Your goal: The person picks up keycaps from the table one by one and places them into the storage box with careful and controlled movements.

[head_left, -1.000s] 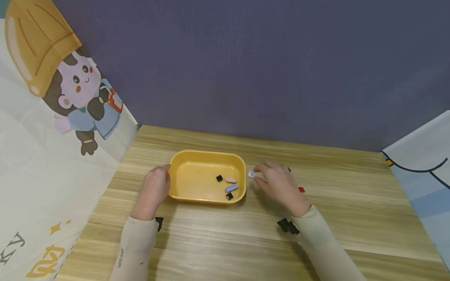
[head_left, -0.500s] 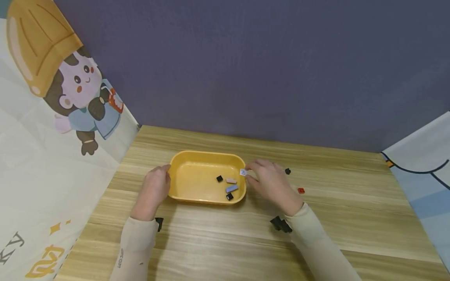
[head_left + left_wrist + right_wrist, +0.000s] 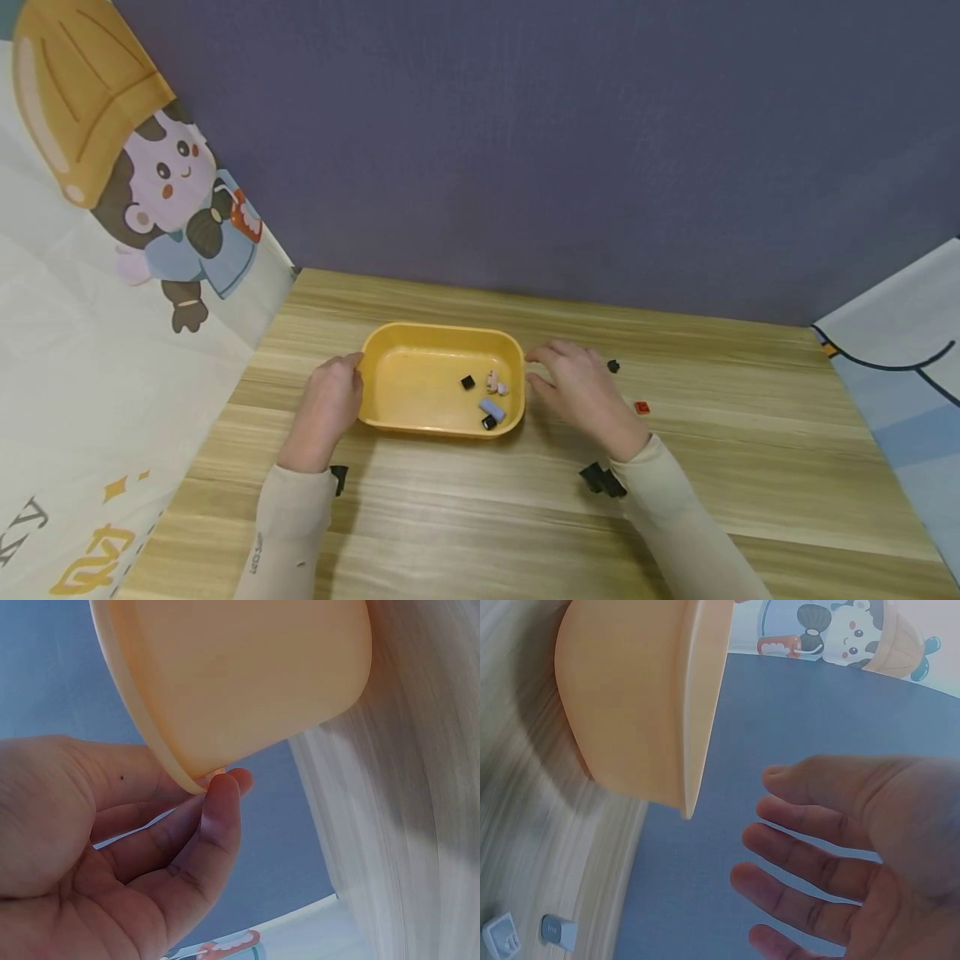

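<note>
A yellow plastic basin (image 3: 420,392) stands on the wooden table, slightly left of centre in the head view. My left hand (image 3: 325,408) pinches its left rim between thumb and fingers, plain in the left wrist view. Inside, toward the right end, lie several small keycaps: a black keycap (image 3: 468,382), a pinkish keycap (image 3: 492,382), a white keycap (image 3: 502,388), a long lavender keycap (image 3: 492,409) and another black keycap (image 3: 489,422). Just beyond the right rim hovers my right hand (image 3: 581,396). Its fingers are spread and hold nothing, as the right wrist view (image 3: 832,870) confirms.
On the table right of my right hand lie a small black piece (image 3: 613,366) and a red keycap (image 3: 642,407). A dark blue-grey backdrop (image 3: 525,167) rises behind the table (image 3: 465,517). A cartoon-printed sheet (image 3: 150,333) borders the left side.
The white keycap, carried leftward over the rim by my right hand, has dropped into the basin. The pinkish and lavender keycaps have turned. My left hand has kept its grip.
</note>
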Tool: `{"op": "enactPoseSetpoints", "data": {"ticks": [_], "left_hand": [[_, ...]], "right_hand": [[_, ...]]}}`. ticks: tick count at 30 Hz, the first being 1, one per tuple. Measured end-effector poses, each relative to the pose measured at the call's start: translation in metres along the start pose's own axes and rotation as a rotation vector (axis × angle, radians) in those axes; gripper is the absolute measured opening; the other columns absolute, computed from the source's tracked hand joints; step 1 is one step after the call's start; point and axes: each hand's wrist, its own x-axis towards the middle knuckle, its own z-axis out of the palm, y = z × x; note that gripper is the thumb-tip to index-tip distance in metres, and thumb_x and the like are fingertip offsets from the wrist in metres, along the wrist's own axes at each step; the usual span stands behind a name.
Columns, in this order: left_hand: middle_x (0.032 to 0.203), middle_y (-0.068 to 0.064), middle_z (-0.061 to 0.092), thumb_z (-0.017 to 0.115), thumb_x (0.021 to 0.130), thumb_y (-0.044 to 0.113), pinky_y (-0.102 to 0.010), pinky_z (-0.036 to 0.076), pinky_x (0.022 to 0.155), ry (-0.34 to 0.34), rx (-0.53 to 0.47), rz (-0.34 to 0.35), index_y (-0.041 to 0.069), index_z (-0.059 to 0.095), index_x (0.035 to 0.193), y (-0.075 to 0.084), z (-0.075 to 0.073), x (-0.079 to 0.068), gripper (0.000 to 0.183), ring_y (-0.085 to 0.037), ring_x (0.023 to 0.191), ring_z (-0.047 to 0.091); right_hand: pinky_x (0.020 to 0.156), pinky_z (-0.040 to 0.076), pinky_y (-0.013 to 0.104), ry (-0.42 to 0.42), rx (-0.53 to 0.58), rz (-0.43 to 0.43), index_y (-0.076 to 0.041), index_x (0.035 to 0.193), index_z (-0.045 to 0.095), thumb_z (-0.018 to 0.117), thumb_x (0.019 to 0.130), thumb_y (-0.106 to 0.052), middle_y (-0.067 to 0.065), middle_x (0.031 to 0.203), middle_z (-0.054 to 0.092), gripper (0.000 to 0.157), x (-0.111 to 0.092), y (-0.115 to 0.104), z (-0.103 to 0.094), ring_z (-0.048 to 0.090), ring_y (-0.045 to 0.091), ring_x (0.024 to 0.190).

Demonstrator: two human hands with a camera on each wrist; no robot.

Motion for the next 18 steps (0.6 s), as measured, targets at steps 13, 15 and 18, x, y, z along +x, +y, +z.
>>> {"op": "enactPoseSetpoints", "data": {"ticks": [13,15,18], "left_hand": [[0.093,-0.029,0.061,0.051,0.085,-0.006,-0.047,0.052,0.072,-0.022,0.002,-0.01,-0.014,0.057,0.112,0.001,0.0,0.001,0.029,-0.04,0.085,0.06],[0.092,-0.028,0.061,0.051,0.085,-0.006,-0.047,0.052,0.071,-0.021,0.003,-0.009,-0.014,0.057,0.112,0.001,-0.001,0.001,0.029,-0.04,0.085,0.06],[0.092,-0.028,0.061,0.051,0.085,-0.006,-0.047,0.052,0.07,-0.021,0.007,-0.007,-0.014,0.057,0.112,0.001,-0.001,0.001,0.029,-0.039,0.084,0.06]], "right_hand": [[0.081,0.045,0.053,0.007,0.004,0.03,-0.013,0.108,0.065,0.066,0.086,-0.026,0.004,0.108,0.063,0.026,-0.011,0.02,-0.008,0.058,0.026,0.095],[0.083,0.043,0.056,-0.003,0.008,0.046,-0.013,0.109,0.065,0.065,0.086,-0.026,0.004,0.108,0.063,0.026,-0.013,0.023,-0.008,0.058,0.027,0.097],[0.082,0.044,0.057,-0.006,0.008,0.06,-0.012,0.107,0.066,0.066,0.086,-0.026,0.005,0.106,0.063,0.025,-0.018,0.029,-0.008,0.059,0.027,0.095]]}}
